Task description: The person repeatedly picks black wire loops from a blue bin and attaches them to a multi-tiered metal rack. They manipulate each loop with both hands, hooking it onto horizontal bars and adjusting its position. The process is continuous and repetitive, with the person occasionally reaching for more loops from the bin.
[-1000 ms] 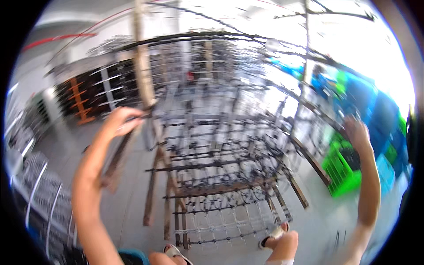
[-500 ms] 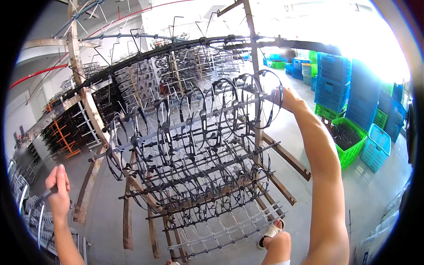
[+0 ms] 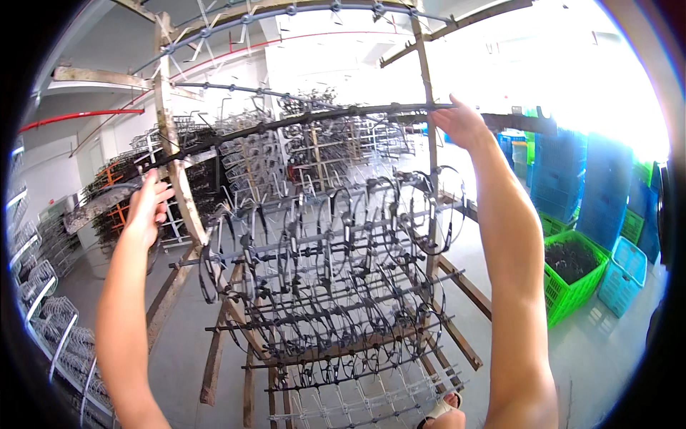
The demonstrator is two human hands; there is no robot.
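A long black bar with small hooks crosses the upper part of a wooden rack. By its right end is my right hand, fingers stretched and thumb apart at the bar. My left hand is raised by the bar's left end, with a fingertip at the bar and the other fingers spread. Below, dark curved eyeglass-like frames hang in a row from a lower bar. Further rows of similar dark pieces sit on lower bars beneath them.
Wooden feet of the rack spread over the grey floor. At right are a green crate of dark pieces, a light-blue crate and stacked blue crates. Wire racks line the left side.
My right hand has left the end of the lower bar and risen to the upper black bar. My left hand has moved up and right to that bar's left end. The view has shifted upward.
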